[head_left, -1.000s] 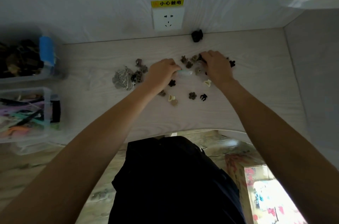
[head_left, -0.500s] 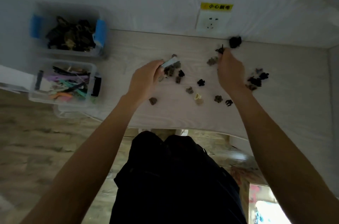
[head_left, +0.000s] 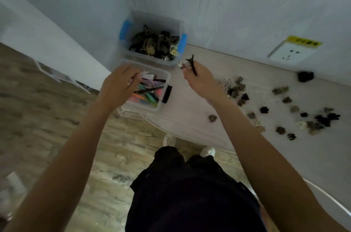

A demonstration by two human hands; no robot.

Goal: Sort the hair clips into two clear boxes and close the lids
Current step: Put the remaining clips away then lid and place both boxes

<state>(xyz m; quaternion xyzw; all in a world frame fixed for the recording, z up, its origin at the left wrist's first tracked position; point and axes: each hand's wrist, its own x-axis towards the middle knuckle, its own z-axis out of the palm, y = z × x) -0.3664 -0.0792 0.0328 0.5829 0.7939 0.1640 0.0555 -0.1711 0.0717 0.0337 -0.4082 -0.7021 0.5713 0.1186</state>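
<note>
Right hand (head_left: 199,79) pinches a black claw clip (head_left: 192,63), long axis near upright, just right of the blue-latched box (head_left: 152,41), the nearer box to it. Left hand (head_left: 119,85) hovers over the black-latched box (head_left: 148,89) in front of it; fingers curled, any contents hidden. Loose clips (head_left: 284,110) lie well right.

Bare table (head_left: 191,106) between near box (head_left: 164,77) and scattered clips (head_left: 296,114).

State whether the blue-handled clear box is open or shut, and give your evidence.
Open. The blue-handled box has no lid on it, and the dark claw clips heaped inside show unobstructed from above.
</note>
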